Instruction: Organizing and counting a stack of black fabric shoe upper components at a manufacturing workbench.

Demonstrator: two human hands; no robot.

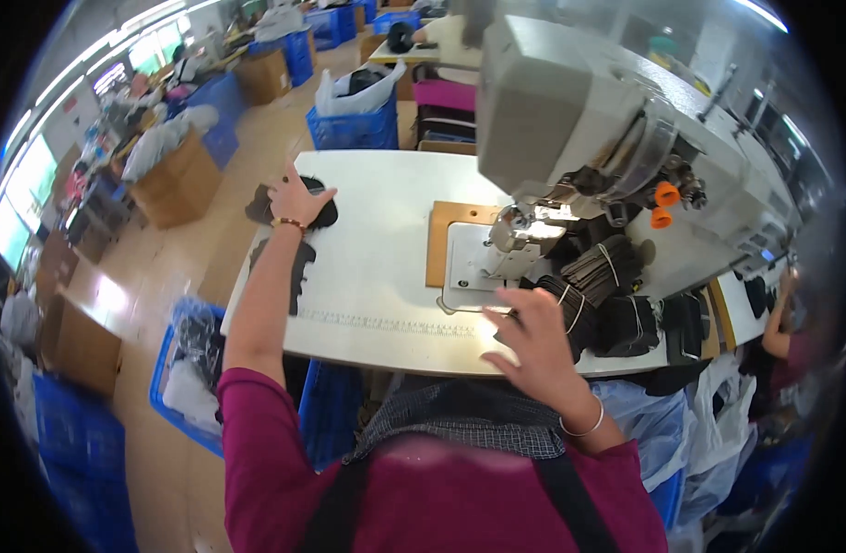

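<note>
My left hand [297, 198] reaches to the far left corner of the white sewing table, fingers spread over dark fabric pieces [325, 215]; whether it presses on them I cannot tell. Another dark piece with a wavy edge [301, 267] lies nearer me along the left edge. My right hand [538, 346] hovers above the front of the table, fingers apart, with nothing in it. Just beyond it are the sewing machine's metal plate [464, 258] and presser foot area [515, 249]. Tied bundles of dark fabric pieces [600, 267] are stacked right of the needle area.
The large white sewing machine head [543, 101] overhangs the table's right side. A ruler scale [386, 323] runs along the front edge. Blue crates [354, 124] stand beyond the table, and another blue crate [165, 382] sits on the floor at left. A co-worker's arm [778, 318] shows at far right.
</note>
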